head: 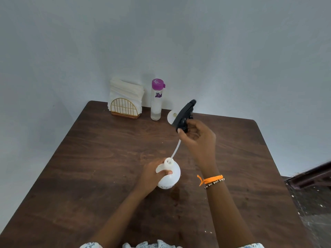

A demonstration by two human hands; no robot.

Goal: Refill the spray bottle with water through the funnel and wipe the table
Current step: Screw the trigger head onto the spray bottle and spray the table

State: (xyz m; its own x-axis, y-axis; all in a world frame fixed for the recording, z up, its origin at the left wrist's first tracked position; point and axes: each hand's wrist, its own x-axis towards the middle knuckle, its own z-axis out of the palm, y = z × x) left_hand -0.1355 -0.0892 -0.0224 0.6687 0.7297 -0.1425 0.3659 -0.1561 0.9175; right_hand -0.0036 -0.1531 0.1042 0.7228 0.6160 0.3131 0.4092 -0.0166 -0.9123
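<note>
A white spray bottle (172,178) stands on the brown wooden table (100,158), its neck uncapped. My left hand (152,174) grips it from the left side. My right hand (198,136) holds the black spray head (185,115) lifted above and behind the bottle. The head's white dip tube (176,148) slants down, its lower end still at the bottle's mouth. A white funnel (172,116) lies at the table's far edge, partly hidden behind the spray head. A clear water bottle (156,102) with a purple cap stands left of the funnel.
A gold wire holder with white napkins (125,99) stands at the back left of the table, against the grey wall. A dark stain (177,193) marks the wood just in front of the spray bottle. The floor drops away at the right.
</note>
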